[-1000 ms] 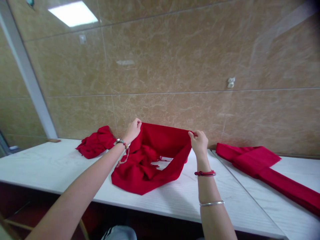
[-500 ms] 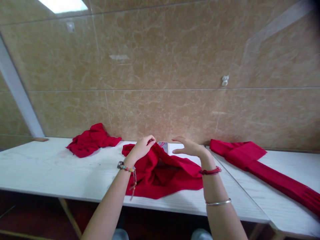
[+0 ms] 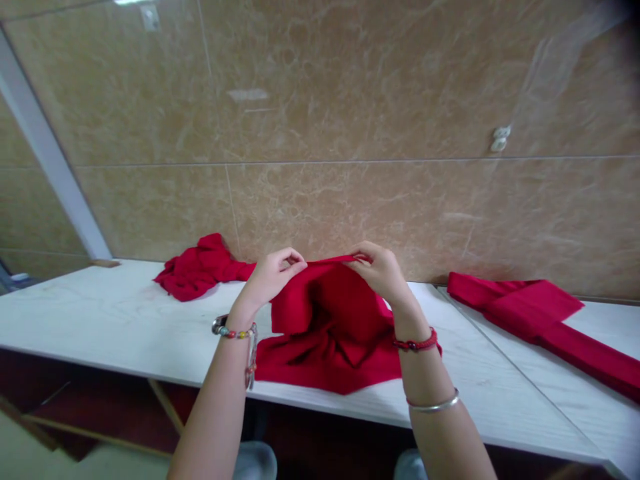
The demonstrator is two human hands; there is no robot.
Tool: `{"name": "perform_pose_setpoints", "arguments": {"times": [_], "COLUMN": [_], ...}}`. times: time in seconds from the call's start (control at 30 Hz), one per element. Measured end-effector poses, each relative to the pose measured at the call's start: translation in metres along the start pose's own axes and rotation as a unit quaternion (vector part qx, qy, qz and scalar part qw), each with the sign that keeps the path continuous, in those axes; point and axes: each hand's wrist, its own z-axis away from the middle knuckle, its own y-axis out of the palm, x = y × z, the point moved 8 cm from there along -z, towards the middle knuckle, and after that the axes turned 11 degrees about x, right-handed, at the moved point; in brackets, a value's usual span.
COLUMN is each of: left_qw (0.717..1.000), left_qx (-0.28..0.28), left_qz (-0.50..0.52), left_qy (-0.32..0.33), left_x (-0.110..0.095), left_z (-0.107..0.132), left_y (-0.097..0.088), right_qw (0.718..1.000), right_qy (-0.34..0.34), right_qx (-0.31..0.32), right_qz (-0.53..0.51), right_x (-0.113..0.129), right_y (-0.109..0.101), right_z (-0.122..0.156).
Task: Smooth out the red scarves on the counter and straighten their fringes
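Your left hand (image 3: 270, 275) and your right hand (image 3: 383, 273) are both up off the bench (image 3: 100, 327), close together, each pinching the top edge of the red cloth (image 3: 330, 333). On each hand the grip is closed on that edge, thumb against fingertips, and a short span of fabric is drawn between the two pinches. The upper part of the cloth hangs from your fingers. Its lower part lies bunched on the near half of the bench, right in front of you, reaching almost to the near edge.

Judging by this, the step in hand is taking hold: you have one edge raised, but the body of the cloth is not yet spread or straightened. Whatever move comes next calls for two firm pinches and even pull between them, because the fabric is soft and hangs in loose folds that slip easily. It also calls for room, and you have bare bench to the left.

Mind the neighbours. A crumpled red piece (image 3: 197, 270) sits at the far left by the wall (image 3: 350, 133), well apart from your cloth. A long folded red piece (image 3: 525, 310) lies to the right, across the seam (image 3: 500, 360) in the bench top. The beaded bracelet (image 3: 235, 331) on your left wrist dangles a tassel just beside the cloth and could catch.
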Motion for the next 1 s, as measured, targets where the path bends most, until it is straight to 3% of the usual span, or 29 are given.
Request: {"name": "perform_pose_setpoints", "arguments": {"times": [0.13,0.2,0.27,0.33,0.47,0.57,0.67,0.73,0.8,0.87,0.93,1.0], "left_qw": [0.985,0.981,0.990,0.997,0.989,0.966,0.922,0.902,0.911,0.940,0.960,0.970], "left_qx": [0.170,0.193,0.132,0.030,-0.128,-0.225,-0.330,-0.355,-0.321,-0.219,-0.110,-0.054], "left_qz": [-0.007,-0.022,-0.048,-0.066,-0.078,-0.125,-0.202,-0.241,-0.257,-0.262,-0.256,-0.235], "left_qy": [0.010,0.013,0.001,-0.009,0.009,0.016,0.033,0.038,0.020,-0.009,-0.033,-0.040], "left_x": [0.018,0.027,0.034,0.036,0.023,0.008,-0.013,-0.019,-0.011,0.010,0.033,0.047], "left_z": [-0.004,-0.008,-0.014,-0.018,-0.016,-0.005,0.013,0.019,0.014,-0.002,-0.015,-0.022], "left_y": [0.044,0.057,0.053,0.039,0.010,-0.010,-0.033,-0.040,-0.038,-0.022,0.000,0.015], "right_qw": [0.985,0.967,0.943,0.926,0.939,0.944,0.939,0.942,0.951,0.955,0.942,0.924], "right_qy": [0.082,0.109,0.128,0.141,0.147,0.123,0.080,0.061,0.078,0.134,0.208,0.254], "right_qx": [-0.154,-0.232,-0.306,-0.345,-0.285,-0.275,-0.306,-0.299,-0.248,-0.153,-0.054,0.023], "right_qz": [-0.011,-0.001,0.027,0.065,0.127,0.138,0.136,0.141,0.169,0.214,0.259,0.284], "right_x": [-0.038,-0.054,-0.064,-0.069,-0.068,-0.057,-0.040,-0.033,-0.038,-0.057,-0.082,-0.101], "right_y": [-0.042,-0.066,-0.089,-0.103,-0.099,-0.091,-0.089,-0.085,-0.077,-0.065,-0.054,-0.046], "right_z": [0.013,0.025,0.040,0.050,0.045,0.040,0.039,0.035,0.029,0.025,0.027,0.033]}}
